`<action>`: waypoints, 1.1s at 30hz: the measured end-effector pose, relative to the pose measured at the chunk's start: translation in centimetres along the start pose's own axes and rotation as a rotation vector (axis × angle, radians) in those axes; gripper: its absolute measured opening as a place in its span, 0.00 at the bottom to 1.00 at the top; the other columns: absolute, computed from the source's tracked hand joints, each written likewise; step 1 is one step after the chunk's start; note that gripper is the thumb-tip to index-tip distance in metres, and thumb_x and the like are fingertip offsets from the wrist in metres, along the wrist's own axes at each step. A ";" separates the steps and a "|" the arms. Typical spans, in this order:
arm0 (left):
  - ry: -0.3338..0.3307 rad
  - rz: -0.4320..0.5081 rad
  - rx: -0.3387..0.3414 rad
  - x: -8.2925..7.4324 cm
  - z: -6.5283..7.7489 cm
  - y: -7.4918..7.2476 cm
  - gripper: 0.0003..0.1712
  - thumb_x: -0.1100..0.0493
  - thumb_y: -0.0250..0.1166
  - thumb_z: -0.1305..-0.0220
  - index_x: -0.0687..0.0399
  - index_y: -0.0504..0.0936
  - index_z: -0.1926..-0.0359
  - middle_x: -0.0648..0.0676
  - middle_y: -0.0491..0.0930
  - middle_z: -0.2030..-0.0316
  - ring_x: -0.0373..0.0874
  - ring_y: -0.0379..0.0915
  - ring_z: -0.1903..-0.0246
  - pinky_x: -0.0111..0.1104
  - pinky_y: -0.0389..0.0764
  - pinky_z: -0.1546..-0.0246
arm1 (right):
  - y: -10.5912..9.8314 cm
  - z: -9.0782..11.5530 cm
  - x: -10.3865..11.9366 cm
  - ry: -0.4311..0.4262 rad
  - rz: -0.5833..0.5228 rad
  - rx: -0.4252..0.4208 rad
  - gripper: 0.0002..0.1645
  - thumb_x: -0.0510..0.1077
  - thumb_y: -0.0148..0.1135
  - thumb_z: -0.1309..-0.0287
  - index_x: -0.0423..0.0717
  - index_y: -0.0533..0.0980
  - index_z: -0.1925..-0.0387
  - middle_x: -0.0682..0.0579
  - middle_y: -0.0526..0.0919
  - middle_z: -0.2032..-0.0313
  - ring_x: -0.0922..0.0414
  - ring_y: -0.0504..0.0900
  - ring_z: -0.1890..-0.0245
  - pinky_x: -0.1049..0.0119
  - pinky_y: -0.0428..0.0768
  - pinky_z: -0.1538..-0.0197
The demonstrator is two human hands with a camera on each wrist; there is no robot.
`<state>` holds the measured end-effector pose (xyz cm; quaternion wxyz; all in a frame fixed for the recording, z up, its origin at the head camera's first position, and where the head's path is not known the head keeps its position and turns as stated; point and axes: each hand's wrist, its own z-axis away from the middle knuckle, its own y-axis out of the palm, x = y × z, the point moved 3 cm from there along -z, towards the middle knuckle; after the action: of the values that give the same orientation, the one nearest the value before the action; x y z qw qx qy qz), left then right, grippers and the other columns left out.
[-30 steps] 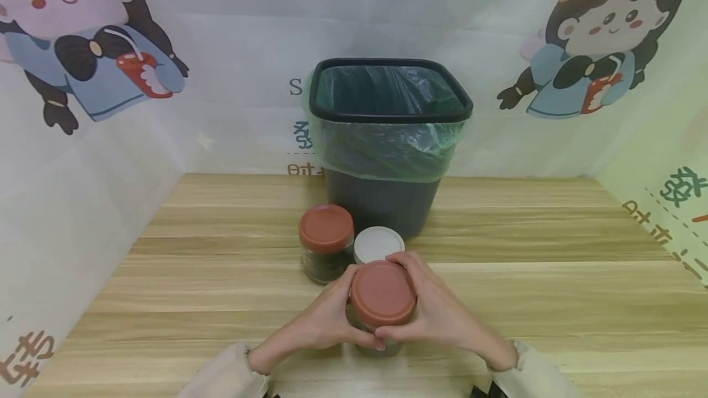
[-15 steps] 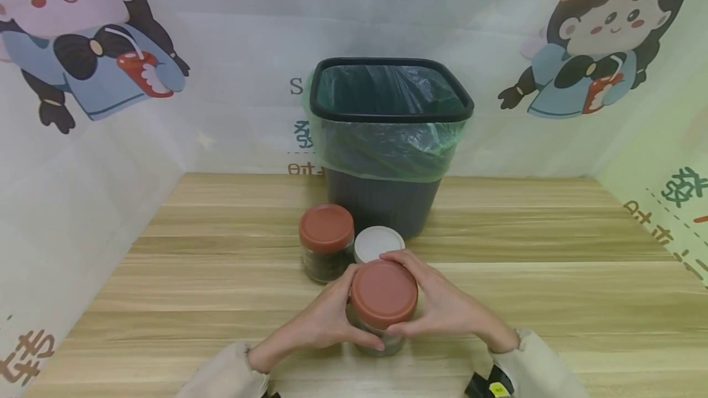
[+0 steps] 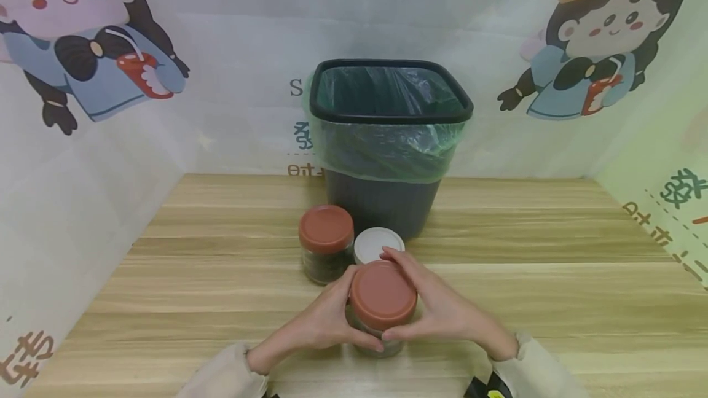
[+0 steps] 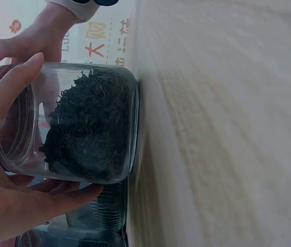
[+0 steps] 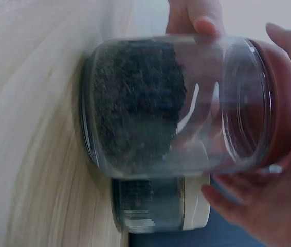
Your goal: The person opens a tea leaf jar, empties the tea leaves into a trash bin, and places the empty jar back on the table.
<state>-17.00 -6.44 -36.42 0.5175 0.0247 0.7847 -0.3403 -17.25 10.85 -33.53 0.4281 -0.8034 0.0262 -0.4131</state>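
A glass jar point(image 4: 48, 98) with a reddish-brown lid point(image 3: 384, 292) stands upright at the front middle of the table. Dark, dry, leaf-like shreds point(image 5: 135, 98) fill its lower part. My left hand point(image 3: 327, 317) grips the jar's body from the left, thumb across the front, fingers behind. From the right, my right hand point(image 3: 442, 313) curves round the lid, thumb at the front and index fingertip raised at the far rim. A white-lidded jar point(image 3: 378, 244) is right behind, partly covered by that hand and the front jar. A second red-lidded jar point(image 3: 326, 244) stands behind to the left.
A dark trash bin point(image 3: 381, 201) lined with a green plastic bag point(image 3: 387, 149) stands behind the jars. The wood-grain table point(image 3: 553, 312) meets printed sheets point(image 3: 238, 66) at the back and both sides.
My right hand shifts slightly round the lid, its thumb moving a little right and its index fingertip lifting. The left hand and the jars stay in place.
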 end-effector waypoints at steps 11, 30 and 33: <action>0.004 0.004 0.000 -0.1 0.0 0.0 0.50 0.53 0.77 0.69 0.50 0.59 0.43 0.47 0.69 0.48 0.40 0.65 0.48 0.37 0.66 0.46 | 1.0 -0.2 1.3 -0.011 0.226 -0.220 0.57 0.69 0.69 0.74 0.39 0.59 0.46 0.52 0.66 0.53 0.60 0.69 0.56 0.62 0.75 0.55; 0.036 0.007 0.002 0.0 0.0 0.0 0.51 0.54 0.78 0.69 0.52 0.59 0.43 0.48 0.70 0.48 0.40 0.65 0.48 0.35 0.66 0.46 | -0.1 -0.2 0.7 -0.060 0.046 0.005 0.52 0.52 0.70 0.61 0.43 0.54 0.38 0.54 0.63 0.45 0.58 0.67 0.49 0.57 0.70 0.48; 0.047 0.000 0.002 0.0 0.0 0.0 0.51 0.54 0.77 0.69 0.53 0.59 0.43 0.48 0.70 0.48 0.41 0.65 0.48 0.35 0.66 0.46 | -0.3 -0.2 0.6 -0.047 0.023 0.047 0.52 0.52 0.70 0.60 0.45 0.53 0.36 0.53 0.62 0.43 0.57 0.65 0.46 0.55 0.69 0.47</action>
<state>-16.99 -6.46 -36.37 0.4987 0.0332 0.7965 -0.3402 -17.09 10.60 -32.87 0.4522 -0.8022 0.0154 -0.3896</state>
